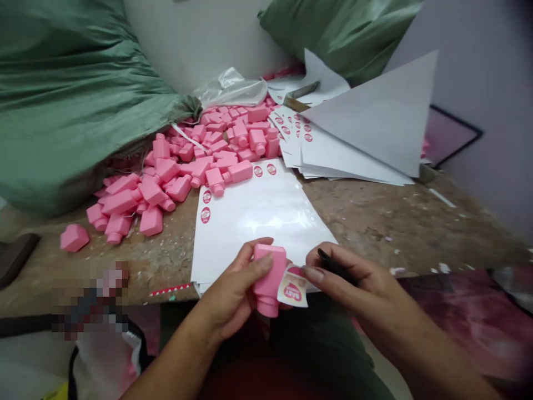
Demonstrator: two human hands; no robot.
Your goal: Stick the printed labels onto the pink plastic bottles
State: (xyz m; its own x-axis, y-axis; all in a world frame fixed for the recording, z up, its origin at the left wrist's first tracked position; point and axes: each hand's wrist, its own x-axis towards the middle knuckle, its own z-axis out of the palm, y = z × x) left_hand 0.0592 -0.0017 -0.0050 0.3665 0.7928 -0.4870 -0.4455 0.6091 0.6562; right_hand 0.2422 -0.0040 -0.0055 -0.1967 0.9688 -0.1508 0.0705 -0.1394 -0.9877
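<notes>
My left hand [234,286] is closed round a small pink plastic bottle [272,278], tipped so its neck points down toward me. Between thumb and fingers, my right hand [350,280] pinches the upper edge of a printed label [293,290], which hangs against the bottle's right side; how much of it sticks there I cannot tell. A slim black tool [333,265] is tucked in the same hand, its kind hidden by the fingers. Beneath both hands lies a white sticker sheet [254,222] with a few round pink labels along its edges.
Many pink bottles [144,194] lie heaped at the back left, some resting on the sheet. More label sheets [350,150] are stacked at the back right under a metal piece [300,100]. Green sacks [75,111] lean over the wooden table [375,216]. Clear plastic [233,89] lies behind.
</notes>
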